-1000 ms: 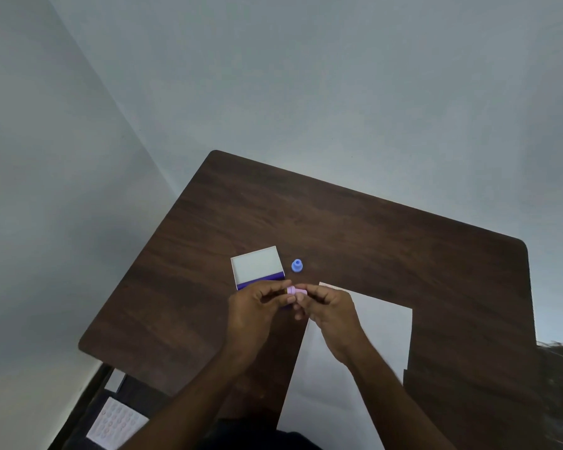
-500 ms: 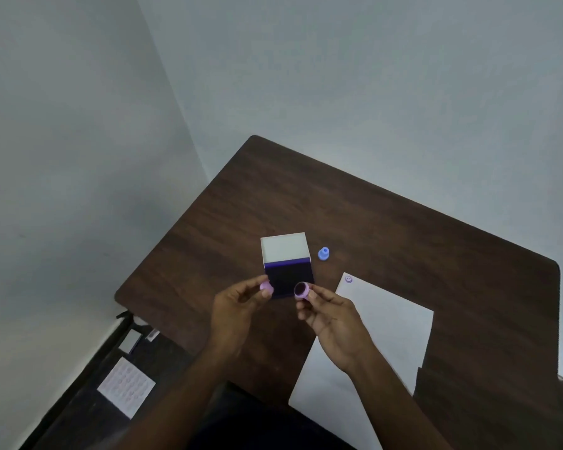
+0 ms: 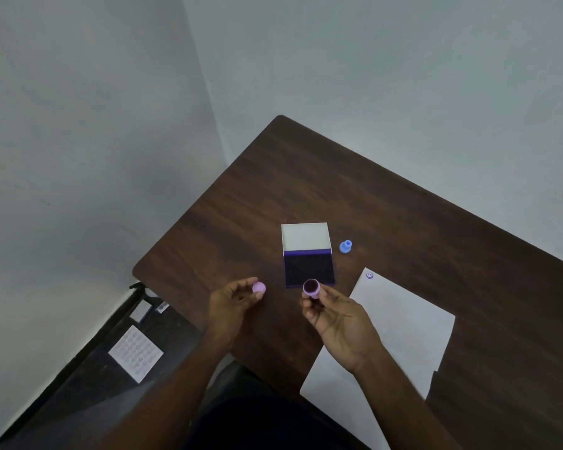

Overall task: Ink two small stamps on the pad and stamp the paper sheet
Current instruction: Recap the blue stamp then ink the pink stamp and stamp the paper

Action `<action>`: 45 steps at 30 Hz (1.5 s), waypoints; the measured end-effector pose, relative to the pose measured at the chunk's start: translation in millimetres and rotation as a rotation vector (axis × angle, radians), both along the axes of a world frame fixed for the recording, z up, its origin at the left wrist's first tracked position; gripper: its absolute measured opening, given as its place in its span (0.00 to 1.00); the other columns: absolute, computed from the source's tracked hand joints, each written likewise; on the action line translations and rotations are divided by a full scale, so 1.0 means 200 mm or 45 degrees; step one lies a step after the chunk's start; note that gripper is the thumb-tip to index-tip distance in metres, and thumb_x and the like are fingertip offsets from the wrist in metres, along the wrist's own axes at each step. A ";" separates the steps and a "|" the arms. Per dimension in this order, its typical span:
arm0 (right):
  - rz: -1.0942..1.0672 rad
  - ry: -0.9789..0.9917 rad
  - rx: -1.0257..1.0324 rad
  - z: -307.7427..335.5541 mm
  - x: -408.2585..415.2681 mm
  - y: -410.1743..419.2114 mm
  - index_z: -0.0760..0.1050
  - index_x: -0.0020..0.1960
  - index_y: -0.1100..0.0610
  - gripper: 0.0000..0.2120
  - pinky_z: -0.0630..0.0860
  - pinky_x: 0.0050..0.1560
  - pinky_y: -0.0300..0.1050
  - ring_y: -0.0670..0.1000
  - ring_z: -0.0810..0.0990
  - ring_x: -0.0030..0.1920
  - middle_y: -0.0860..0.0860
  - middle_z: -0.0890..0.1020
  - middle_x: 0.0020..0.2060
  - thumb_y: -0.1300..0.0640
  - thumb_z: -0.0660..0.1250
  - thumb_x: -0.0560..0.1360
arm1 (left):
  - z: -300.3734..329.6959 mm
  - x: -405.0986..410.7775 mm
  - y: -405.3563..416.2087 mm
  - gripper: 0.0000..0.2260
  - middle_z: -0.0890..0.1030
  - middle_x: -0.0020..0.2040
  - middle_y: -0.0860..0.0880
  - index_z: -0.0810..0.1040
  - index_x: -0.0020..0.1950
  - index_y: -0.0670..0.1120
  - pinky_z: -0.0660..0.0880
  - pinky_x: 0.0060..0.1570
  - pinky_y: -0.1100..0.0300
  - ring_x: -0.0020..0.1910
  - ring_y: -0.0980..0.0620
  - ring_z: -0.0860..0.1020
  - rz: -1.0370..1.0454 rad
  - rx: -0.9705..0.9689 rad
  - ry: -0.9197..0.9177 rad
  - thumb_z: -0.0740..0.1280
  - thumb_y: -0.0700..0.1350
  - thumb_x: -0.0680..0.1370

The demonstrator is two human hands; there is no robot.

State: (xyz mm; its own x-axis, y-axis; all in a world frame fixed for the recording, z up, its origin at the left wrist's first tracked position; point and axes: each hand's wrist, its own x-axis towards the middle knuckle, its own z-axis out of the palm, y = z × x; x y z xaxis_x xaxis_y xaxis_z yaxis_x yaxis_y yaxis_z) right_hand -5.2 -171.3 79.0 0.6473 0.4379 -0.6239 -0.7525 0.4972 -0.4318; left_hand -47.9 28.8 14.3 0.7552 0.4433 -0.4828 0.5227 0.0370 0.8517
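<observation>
My right hand (image 3: pixel 337 316) pinches a small purple stamp (image 3: pixel 311 288), its dark inked face turned up toward me, just in front of the ink pad (image 3: pixel 308 270). The pad lies open on the table, its white lid (image 3: pixel 305 237) folded back. My left hand (image 3: pixel 233 302) holds the stamp's round purple cap (image 3: pixel 259 288) at its fingertips, apart from the stamp. A blue stamp (image 3: pixel 346 246) stands on the table to the right of the pad. The white paper sheet (image 3: pixel 400 323) lies to the right, with a purple smiley print (image 3: pixel 369 275) near its far corner.
The dark wooden table (image 3: pixel 387 203) stands in a corner between two pale walls. On the dark floor to the left lie a printed white sheet (image 3: pixel 135 354) and a smaller card (image 3: pixel 142 311). The table's left edge runs close to my left hand.
My hands have pulled apart: the cap came off the purple stamp and went left with my left hand. The camera view has shifted, so the table sits further right.
</observation>
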 end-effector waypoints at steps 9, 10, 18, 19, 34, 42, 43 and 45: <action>-0.016 0.106 0.102 0.01 0.08 0.06 0.74 0.59 0.66 0.14 0.80 0.42 0.44 0.54 0.78 0.42 0.61 0.78 0.46 0.64 0.62 0.75 | -0.17 0.11 0.05 0.14 0.83 0.51 0.58 0.82 0.56 0.52 0.75 0.55 0.62 0.50 0.64 0.79 -0.162 0.255 -0.003 0.72 0.53 0.72; -0.017 0.106 0.117 0.02 0.09 0.07 0.74 0.59 0.66 0.14 0.80 0.41 0.44 0.54 0.78 0.42 0.61 0.78 0.46 0.64 0.62 0.75 | -0.19 0.12 0.06 0.13 0.82 0.50 0.60 0.82 0.55 0.52 0.75 0.56 0.62 0.50 0.65 0.79 -0.205 0.323 -0.030 0.71 0.55 0.72; -0.038 0.068 0.216 0.05 0.15 0.09 0.75 0.58 0.67 0.19 0.80 0.41 0.44 0.54 0.80 0.42 0.62 0.79 0.47 0.63 0.72 0.68 | -0.28 0.16 0.14 0.13 0.81 0.51 0.57 0.82 0.54 0.56 0.62 0.56 0.66 0.55 0.55 0.74 -0.377 0.718 0.012 0.70 0.59 0.72; -0.032 0.059 0.238 0.06 0.15 0.09 0.76 0.58 0.66 0.22 0.80 0.41 0.44 0.54 0.80 0.42 0.62 0.80 0.47 0.62 0.75 0.65 | -0.27 0.17 0.14 0.13 0.80 0.52 0.56 0.82 0.55 0.56 0.61 0.55 0.67 0.55 0.55 0.73 -0.416 0.731 0.000 0.71 0.56 0.72; -0.077 -0.002 0.364 0.13 0.17 0.12 0.80 0.53 0.66 0.24 0.81 0.43 0.47 0.51 0.81 0.36 0.62 0.82 0.44 0.62 0.80 0.59 | 0.51 0.26 -0.14 0.23 0.77 0.52 0.64 0.77 0.55 0.57 0.72 0.52 0.76 0.53 0.68 0.77 -0.535 0.397 -0.617 0.66 0.69 0.67; -0.061 -0.103 0.240 0.16 0.18 0.10 0.83 0.47 0.63 0.25 0.82 0.42 0.43 0.54 0.84 0.44 0.59 0.84 0.47 0.64 0.84 0.51 | 0.53 0.27 -0.17 0.20 0.77 0.51 0.60 0.75 0.53 0.56 0.73 0.51 0.75 0.48 0.67 0.78 -0.513 0.466 -0.670 0.66 0.67 0.69; -0.061 -0.097 0.267 0.16 0.18 0.09 0.83 0.47 0.63 0.25 0.82 0.41 0.42 0.53 0.84 0.42 0.59 0.84 0.47 0.63 0.84 0.52 | 0.54 0.26 -0.17 0.21 0.77 0.51 0.58 0.75 0.53 0.58 0.74 0.51 0.72 0.48 0.64 0.78 -0.532 0.487 -0.675 0.64 0.70 0.69; -0.037 -0.104 0.326 0.17 0.18 0.08 0.82 0.49 0.63 0.25 0.82 0.42 0.42 0.51 0.83 0.40 0.60 0.84 0.48 0.60 0.83 0.55 | 0.58 0.26 -0.16 0.21 0.77 0.53 0.56 0.76 0.55 0.60 0.75 0.53 0.65 0.50 0.56 0.77 -0.558 0.576 -0.705 0.63 0.70 0.69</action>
